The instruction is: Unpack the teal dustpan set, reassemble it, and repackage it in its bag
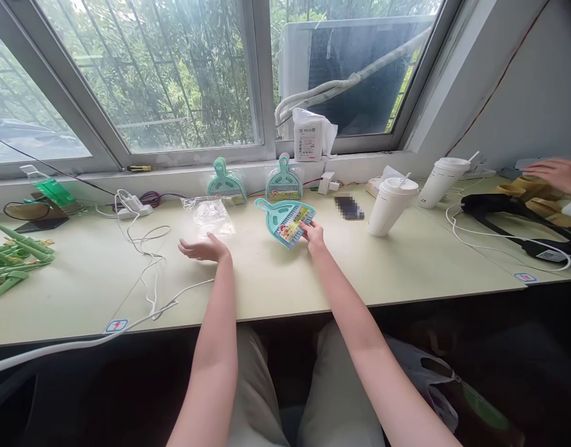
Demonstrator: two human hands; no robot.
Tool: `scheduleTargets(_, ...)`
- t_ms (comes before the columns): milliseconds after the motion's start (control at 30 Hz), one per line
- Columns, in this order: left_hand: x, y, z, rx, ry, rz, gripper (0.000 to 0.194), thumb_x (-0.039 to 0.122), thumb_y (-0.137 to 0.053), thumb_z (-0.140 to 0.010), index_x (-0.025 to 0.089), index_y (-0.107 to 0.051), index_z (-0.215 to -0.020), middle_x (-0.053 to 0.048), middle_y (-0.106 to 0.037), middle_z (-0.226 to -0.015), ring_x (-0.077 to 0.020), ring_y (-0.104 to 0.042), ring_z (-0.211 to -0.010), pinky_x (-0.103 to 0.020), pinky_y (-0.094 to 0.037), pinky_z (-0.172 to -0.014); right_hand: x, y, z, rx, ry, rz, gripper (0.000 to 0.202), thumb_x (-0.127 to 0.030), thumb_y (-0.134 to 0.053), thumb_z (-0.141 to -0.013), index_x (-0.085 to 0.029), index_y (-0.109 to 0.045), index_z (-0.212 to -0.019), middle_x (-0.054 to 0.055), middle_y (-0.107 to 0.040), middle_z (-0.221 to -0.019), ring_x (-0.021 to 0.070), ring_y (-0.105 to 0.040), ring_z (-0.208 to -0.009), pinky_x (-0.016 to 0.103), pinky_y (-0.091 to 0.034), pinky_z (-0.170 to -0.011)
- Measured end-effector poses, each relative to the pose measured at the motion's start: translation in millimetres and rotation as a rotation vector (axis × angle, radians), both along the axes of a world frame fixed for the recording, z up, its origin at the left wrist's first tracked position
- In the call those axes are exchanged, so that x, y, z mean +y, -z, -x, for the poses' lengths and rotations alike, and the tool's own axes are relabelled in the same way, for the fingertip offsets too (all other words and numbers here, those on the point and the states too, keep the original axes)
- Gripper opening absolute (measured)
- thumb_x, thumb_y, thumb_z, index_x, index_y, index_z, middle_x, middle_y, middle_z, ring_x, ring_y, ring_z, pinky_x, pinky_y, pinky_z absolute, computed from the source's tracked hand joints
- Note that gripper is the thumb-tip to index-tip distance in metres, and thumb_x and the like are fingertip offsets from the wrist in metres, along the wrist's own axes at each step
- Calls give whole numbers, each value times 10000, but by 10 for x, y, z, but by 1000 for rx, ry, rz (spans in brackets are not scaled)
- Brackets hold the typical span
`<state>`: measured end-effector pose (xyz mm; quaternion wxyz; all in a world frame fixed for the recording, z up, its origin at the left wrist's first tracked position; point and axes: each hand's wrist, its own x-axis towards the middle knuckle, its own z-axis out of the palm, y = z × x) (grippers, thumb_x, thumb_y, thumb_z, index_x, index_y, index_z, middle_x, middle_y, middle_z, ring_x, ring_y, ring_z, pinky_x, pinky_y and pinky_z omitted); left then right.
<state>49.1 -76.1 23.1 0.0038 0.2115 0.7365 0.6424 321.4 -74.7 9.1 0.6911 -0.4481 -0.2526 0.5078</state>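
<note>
My right hand [313,236] grips the near edge of a small teal dustpan and brush set [284,221] with a colourful label, lying on the pale desk [276,279]. My left hand [204,249] hovers open, palm up, just in front of an empty clear plastic bag [210,214] and holds nothing. Two more teal dustpan sets in plastic wrap lean against the window ledge, one on the left [226,183] and one on the right [283,180].
Two white lidded cups [390,205] [440,180] stand to the right, near a dark phone [349,207]. White cables [148,261] and a power strip [134,208] lie left. Green plastic parts [13,257] sit far left. Another person's hand [558,174] rests far right by black straps [509,214].
</note>
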Motion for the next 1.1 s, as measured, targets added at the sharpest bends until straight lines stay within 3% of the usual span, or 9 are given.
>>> scheduleTargets(100, -114, -54, -258, 356, 176, -5, 596, 336, -494, -886, 185, -269, -1416, -175, -168, -1553, -298, -102, -1461, -558, -142, -1146, 1, 31, 28, 55, 0, 20, 158, -73, -713, -719, -150, -651, -844, 21, -732, -843, 122, -681, -728, 243, -590, -703)
scheduleTargets(200, -90, 23, -553, 526, 709, -4, 443, 412, -331, -955, 173, -485, -1294, -148, -454, -1407, -258, -330, -1375, -447, -221, -1139, -8, 45, 108, 67, -60, 23, 164, -73, -720, -720, -150, -646, -844, 25, -733, -821, 126, -689, -728, 247, -594, -714)
scheduleTargets(300, 24, 156, -695, 503, 945, 101, 532, 471, -232, -966, 156, -609, -1173, -153, -617, -1207, -273, -489, -1235, -416, -291, -1086, -17, 47, 185, 42, -147, 9, 181, -80, -741, -710, -147, -645, -849, 30, -732, -791, 136, -694, -710, 269, -600, -729)
scheduleTargets(433, 143, 247, -560, 491, 878, 294, 644, 431, -92, -974, 158, -634, -1190, -155, -655, -1145, -295, -526, -1180, -447, -289, -1065, -26, 37, 200, 30, -135, -9, 172, -48, -712, -723, -140, -643, -850, 30, -731, -811, 128, -689, -702, 261, -600, -717)
scheduleTargets(633, 175, 284, -191, 714, 558, 643, 481, 293, -454, -862, 121, -546, -1302, -232, -510, -1317, -386, -401, -1266, -555, -287, -1028, -22, 44, 73, 87, -40, 8, 145, -48, -669, -756, -150, -644, -856, 18, -729, -847, 107, -679, -720, 219, -586, -692)
scheduleTargets(800, 124, 218, -71, 631, 241, 580, 421, 255, -420, -853, 77, -596, -1191, -253, -429, -1371, -378, -316, -1337, -594, -172, -1094, -11, 84, 21, 129, -27, -6, 178, -45, -676, -748, -157, -642, -882, 16, -727, -833, 110, -683, -737, 207, -581, -676)
scheduleTargets(967, 151, 203, -230, 826, 611, 494, 569, 350, -329, -912, 169, -343, -1451, -134, -305, -1530, -271, -135, -1458, -515, -104, -1166, -5, 92, 47, 109, -62, 15, 155, -52, -658, -762, -157, -643, -876, 19, -729, -838, 115, -688, -742, 208, -583, -666)
scheduleTargets(1033, 190, 225, -255, 804, 763, 619, 549, 393, -324, -914, 205, -400, -1425, -122, -368, -1503, -295, -214, -1434, -564, -83, -1157, 1, 93, 57, 103, -70, 28, 146, -48, -651, -763, -155, -643, -862, 20, -729, -850, 112, -687, -734, 205, -582, -662)
scheduleTargets(1100, 216, 236, -209, 712, 697, 697, 521, 410, -311, -917, 172, -517, -1331, -172, -465, -1415, -348, -342, -1357, -636, -71, -1126, 10, 101, 61, 99, -75, 38, 146, -45, -653, -758, -156, -642, -852, 15, -729, -858, 107, -684, -725, 202, -582, -664)
